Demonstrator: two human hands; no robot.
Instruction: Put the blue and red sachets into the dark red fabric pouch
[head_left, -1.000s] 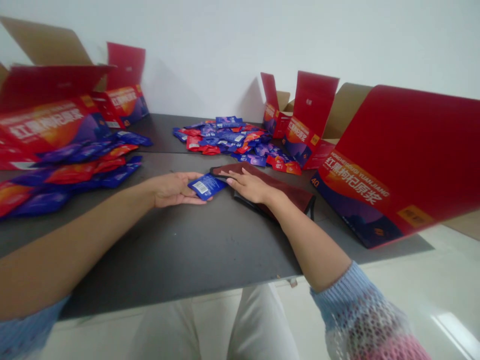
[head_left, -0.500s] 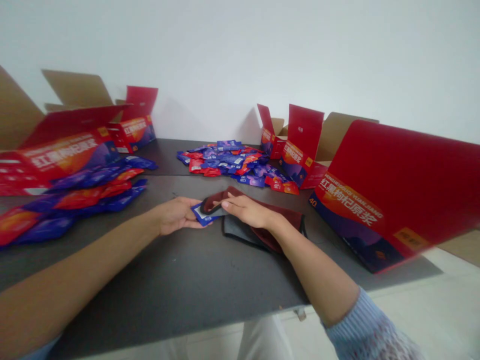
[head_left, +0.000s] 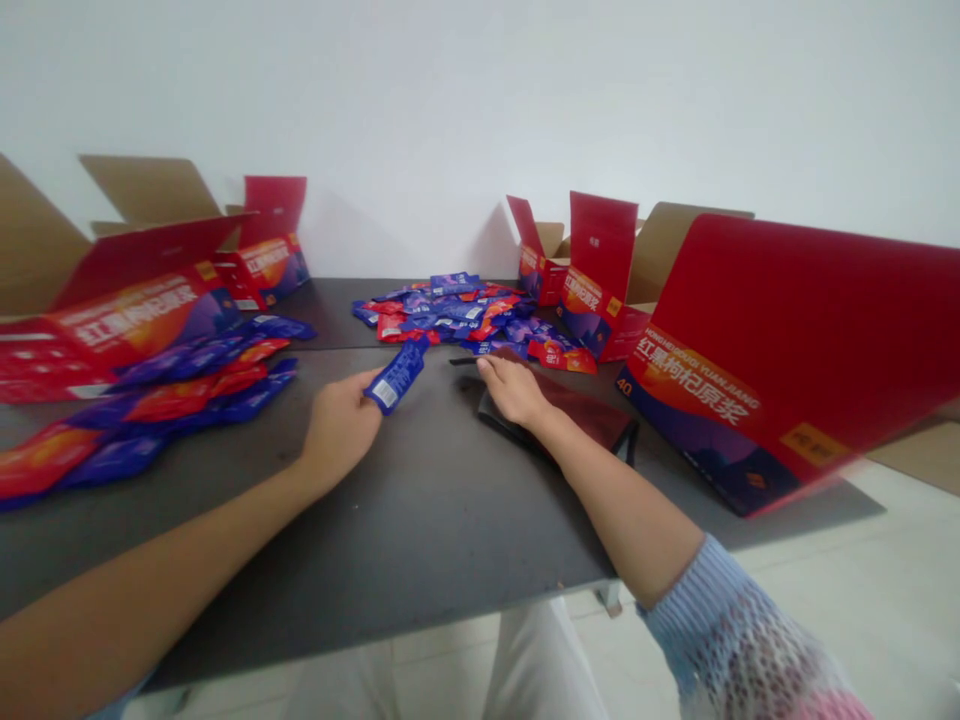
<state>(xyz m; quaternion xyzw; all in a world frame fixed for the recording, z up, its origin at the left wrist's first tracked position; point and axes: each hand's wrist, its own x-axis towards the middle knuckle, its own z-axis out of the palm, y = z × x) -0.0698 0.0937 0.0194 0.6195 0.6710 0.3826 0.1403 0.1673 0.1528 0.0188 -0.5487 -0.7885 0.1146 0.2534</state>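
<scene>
In my left hand (head_left: 343, 425) is a blue sachet (head_left: 397, 376) with a white label, pinched at its lower end and tilted up above the table. To the right, my right hand (head_left: 514, 388) grips the edge of a dark brown and grey cloth (head_left: 574, 405) with black trim. The cloth lies bunched on the table under my hand and wrist. Just beyond both hands is a heap of blue and red sachets (head_left: 457, 308). On the left, more blue and red sachets (head_left: 176, 395) lie in overlapping rows.
Open red boxes stand at the left (head_left: 142, 315), the back left (head_left: 266, 268), the back right (head_left: 540, 270) and the middle right (head_left: 596, 290). A large red box (head_left: 697, 400) is at the near right. The grey table (head_left: 420, 560) has its front edge near my legs.
My left hand has drawn the blue sachet away from the cloth and tilted it upward. My right hand has shifted right with the cloth, its edge now lifted off the sachet.
</scene>
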